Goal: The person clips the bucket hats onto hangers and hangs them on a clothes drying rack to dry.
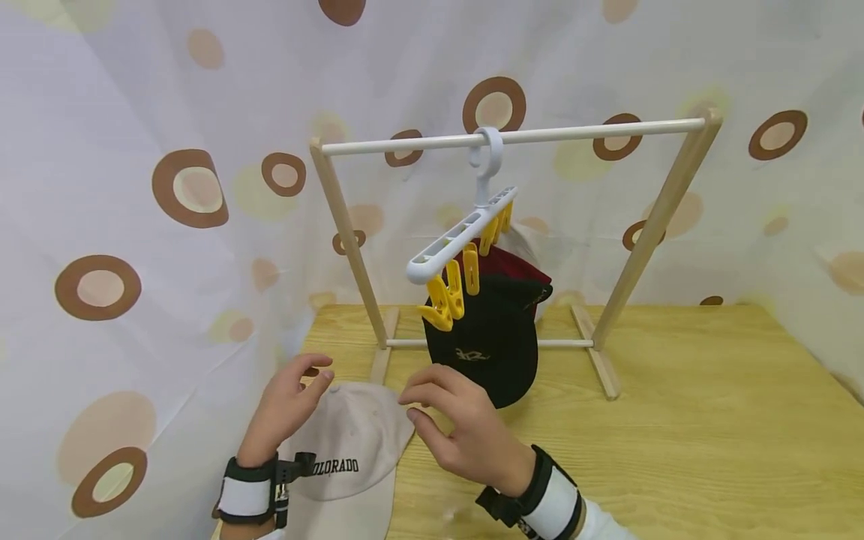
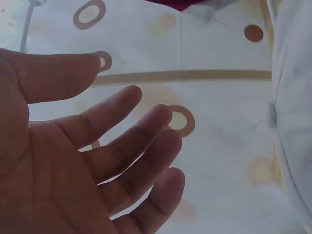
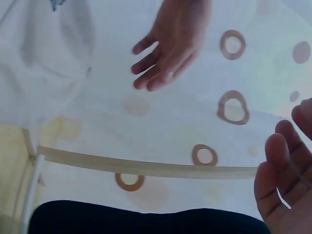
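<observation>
A beige cap [image 1: 367, 439] lettered "COLORADO" lies at the front left of the table, its brim toward the person. Over its left side is my left hand [image 1: 290, 405], fingers loosely bent and nothing in them; the left wrist view shows that palm [image 2: 44, 175] with fingers spread. My right hand [image 1: 466, 431] hovers by the cap's right edge, thumb and fingers apart and holding nothing. Just beyond it hangs a black cap [image 1: 496, 330] under a white clip hanger [image 1: 466, 232] with yellow clips [image 1: 470, 270]. The black cap partly hides a dark red cap [image 1: 502, 262].
The hanger hooks over the white top bar [image 1: 580, 133] of a wooden-legged rack [image 1: 655, 225] on the wooden table [image 1: 709, 427]. A pale shape [image 1: 526, 244] shows behind the red cap. A patterned curtain [image 1: 236, 90] closes off the back and left.
</observation>
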The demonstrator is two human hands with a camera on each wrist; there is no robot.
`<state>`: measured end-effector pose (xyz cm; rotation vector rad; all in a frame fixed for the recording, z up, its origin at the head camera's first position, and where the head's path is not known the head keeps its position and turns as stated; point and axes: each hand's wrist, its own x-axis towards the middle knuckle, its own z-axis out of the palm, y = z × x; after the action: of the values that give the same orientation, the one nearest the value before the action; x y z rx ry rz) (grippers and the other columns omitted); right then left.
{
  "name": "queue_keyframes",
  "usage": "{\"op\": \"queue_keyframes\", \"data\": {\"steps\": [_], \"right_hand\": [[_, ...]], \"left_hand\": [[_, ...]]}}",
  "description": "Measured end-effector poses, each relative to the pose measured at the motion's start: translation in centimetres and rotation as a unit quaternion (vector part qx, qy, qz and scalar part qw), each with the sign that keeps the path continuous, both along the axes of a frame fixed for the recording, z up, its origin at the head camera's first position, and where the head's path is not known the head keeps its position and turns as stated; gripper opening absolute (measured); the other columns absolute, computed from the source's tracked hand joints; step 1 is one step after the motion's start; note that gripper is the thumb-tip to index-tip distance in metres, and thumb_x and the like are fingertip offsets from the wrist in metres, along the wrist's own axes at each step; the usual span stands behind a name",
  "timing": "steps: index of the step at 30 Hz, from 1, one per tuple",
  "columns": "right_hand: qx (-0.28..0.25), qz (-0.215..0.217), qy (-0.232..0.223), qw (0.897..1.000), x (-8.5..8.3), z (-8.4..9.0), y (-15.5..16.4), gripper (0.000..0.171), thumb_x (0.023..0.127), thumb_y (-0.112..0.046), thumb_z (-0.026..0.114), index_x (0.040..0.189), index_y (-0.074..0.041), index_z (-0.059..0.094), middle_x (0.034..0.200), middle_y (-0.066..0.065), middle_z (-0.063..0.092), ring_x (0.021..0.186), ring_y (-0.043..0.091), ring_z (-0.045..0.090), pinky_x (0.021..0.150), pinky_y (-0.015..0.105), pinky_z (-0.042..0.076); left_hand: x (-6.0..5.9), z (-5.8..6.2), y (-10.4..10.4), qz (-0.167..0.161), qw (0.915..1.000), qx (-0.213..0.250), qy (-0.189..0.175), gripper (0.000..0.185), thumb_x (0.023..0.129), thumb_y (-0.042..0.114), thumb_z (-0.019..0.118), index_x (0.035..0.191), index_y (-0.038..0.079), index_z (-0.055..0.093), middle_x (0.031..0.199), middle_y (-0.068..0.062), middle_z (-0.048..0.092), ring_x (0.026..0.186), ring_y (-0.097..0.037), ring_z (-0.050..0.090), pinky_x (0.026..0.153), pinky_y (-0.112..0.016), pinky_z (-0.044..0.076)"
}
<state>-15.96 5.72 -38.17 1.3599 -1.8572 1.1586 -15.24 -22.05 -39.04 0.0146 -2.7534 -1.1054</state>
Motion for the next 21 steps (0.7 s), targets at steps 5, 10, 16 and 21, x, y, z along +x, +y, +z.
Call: {"op": "queue_keyframes", "data": {"steps": [5,10,16,21], "right_hand": [[0.089,-0.034,-0.07,0.993,-0.3,-1.3,-0.2,0.018,0.089,-0.007,0.07,0.105,-0.014,0.068,0.109,-0.001,0.064,0.092,0.01,0.06,0.081,0.018,0.053],[0.173,-0.042,-0.138,0.974,-0.8,-2.0,-0.7,0.019,0.092,-0.015,0.069,0.112,-0.015,0.067,0.115,-0.003,0.062,0.095,0.008,0.059,0.085,0.021,0.054],[0.193,-0.03,-0.176,0.965,-2.4,-3.4,-2.2,0.019,0.094,-0.014,0.067,0.113,-0.013,0.065,0.115,0.001,0.062,0.094,0.015,0.062,0.084,0.022,0.054],[0.207,-0.037,-0.212,0.954,-3.9,-5.2,-3.7,0.021,0.096,-0.013,0.063,0.116,-0.008,0.065,0.116,0.004,0.062,0.096,0.021,0.063,0.085,0.025,0.053]], "left_hand": [[-0.1,-0.3,-0.5,0.018,0.9996,-0.02,-0.013,0.034,0.101,0.026,0.055,0.126,0.004,0.062,0.131,-0.016,0.063,0.115,-0.032,0.061,0.095,-0.05,0.05],[-0.5,-0.8,-1.0,0.015,0.999,0.008,-0.042,0.036,0.102,0.026,0.054,0.127,0.003,0.062,0.13,-0.017,0.063,0.115,-0.032,0.06,0.093,-0.047,0.05],[-0.9,-1.6,-1.4,0.02,0.996,0.028,-0.083,0.036,0.102,0.026,0.053,0.129,0.003,0.06,0.13,-0.019,0.062,0.115,-0.034,0.06,0.088,-0.046,0.052],[-1.0,-2.4,-1.9,0.029,0.9936,0.011,-0.108,0.038,0.102,0.028,0.054,0.129,0.001,0.06,0.13,-0.021,0.062,0.114,-0.035,0.062,0.087,-0.046,0.052]]}}
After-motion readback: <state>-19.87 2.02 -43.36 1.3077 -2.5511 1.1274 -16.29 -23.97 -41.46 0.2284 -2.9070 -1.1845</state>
